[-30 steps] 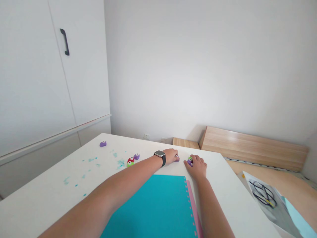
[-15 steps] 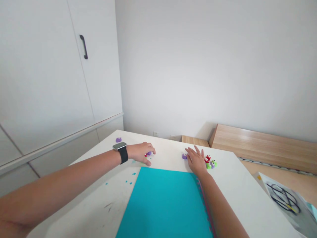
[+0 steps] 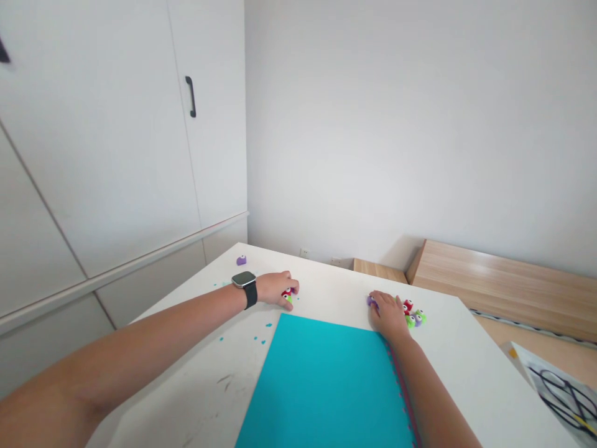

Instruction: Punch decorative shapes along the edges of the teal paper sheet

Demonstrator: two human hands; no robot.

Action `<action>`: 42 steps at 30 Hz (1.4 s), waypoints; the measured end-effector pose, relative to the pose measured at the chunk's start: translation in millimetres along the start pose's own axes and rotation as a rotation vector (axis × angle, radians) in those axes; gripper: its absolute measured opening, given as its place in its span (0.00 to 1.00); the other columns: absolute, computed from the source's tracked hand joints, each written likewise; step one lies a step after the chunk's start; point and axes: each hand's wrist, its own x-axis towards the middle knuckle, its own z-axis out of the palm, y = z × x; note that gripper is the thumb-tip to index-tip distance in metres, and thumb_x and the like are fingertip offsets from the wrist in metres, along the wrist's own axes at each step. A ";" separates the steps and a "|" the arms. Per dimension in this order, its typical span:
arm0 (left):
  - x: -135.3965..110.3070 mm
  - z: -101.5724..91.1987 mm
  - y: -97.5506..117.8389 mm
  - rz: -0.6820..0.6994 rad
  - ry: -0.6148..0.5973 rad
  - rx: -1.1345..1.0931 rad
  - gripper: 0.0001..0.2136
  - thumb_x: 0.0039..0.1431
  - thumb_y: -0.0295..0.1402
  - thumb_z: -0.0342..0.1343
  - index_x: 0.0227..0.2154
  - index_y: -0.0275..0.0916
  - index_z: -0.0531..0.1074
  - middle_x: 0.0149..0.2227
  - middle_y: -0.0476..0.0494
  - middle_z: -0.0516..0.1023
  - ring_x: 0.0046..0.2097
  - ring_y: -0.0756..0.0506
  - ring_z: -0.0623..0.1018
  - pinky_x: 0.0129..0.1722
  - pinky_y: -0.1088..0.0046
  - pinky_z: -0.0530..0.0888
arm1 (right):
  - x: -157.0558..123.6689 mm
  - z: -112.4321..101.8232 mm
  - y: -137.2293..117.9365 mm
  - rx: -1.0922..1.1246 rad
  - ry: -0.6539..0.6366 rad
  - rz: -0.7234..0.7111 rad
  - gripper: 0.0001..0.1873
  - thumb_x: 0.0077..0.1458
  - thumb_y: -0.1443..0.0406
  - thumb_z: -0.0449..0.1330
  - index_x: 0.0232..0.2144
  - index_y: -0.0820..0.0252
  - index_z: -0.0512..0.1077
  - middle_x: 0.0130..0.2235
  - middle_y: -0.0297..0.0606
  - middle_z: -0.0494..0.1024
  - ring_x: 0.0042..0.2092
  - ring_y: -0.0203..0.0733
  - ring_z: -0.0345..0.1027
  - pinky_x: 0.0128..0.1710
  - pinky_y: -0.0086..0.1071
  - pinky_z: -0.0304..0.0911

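Note:
My left hand (image 3: 276,288), with a watch on its wrist, is curled around a few small eyed toys on the table: a red toy (image 3: 288,292), a green toy (image 3: 288,298) and a partly hidden purple one. My right hand (image 3: 389,314) is lowered with bent fingers over a purple toy (image 3: 370,300), which its fingers partly cover. Just right of that hand sits a cluster of eyed toys, among them a red toy (image 3: 408,305) and a green toy (image 3: 410,321). A single purple toy (image 3: 241,260) lies near the far left corner.
A turquoise sheet (image 3: 321,379) with a pink fringed right edge lies between my forearms on the white table (image 3: 186,379). Small turquoise scraps (image 3: 263,341) are scattered to its left. White cabinets (image 3: 112,155) stand at left, a wooden bench (image 3: 504,274) at right.
My view has turned left. The right hand's spread fingers have come down and bent over the purple toy. My left hand has closed in around the red and green toys.

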 end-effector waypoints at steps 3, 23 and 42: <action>-6.1 0.3 2.1 -0.015 0.004 0.020 0.22 0.47 0.50 0.64 0.45 0.48 0.74 0.44 0.44 0.72 0.39 0.42 0.75 0.37 0.70 0.68 | 0.6 -0.1 -1.1 -0.003 -0.017 0.017 0.21 0.59 0.67 0.50 0.53 0.55 0.69 0.57 0.41 0.73 0.58 0.49 0.63 0.64 0.50 0.38; 16.2 -2.0 -10.8 -0.066 0.027 0.061 0.23 0.54 0.52 0.58 0.51 0.52 0.72 0.44 0.43 0.75 0.40 0.40 0.77 0.40 0.69 0.69 | -1.8 -4.7 -3.4 -0.044 0.043 0.042 0.17 0.62 0.58 0.52 0.50 0.50 0.72 0.57 0.38 0.73 0.62 0.55 0.55 0.63 0.56 0.35; 122.5 7.5 32.9 -0.095 0.079 0.125 0.18 0.56 0.47 0.56 0.45 0.45 0.74 0.42 0.39 0.75 0.40 0.39 0.77 0.38 0.66 0.70 | 1.0 -14.7 25.9 0.128 0.197 0.226 0.20 0.65 0.61 0.45 0.48 0.54 0.74 0.49 0.40 0.78 0.59 0.50 0.60 0.58 0.41 0.49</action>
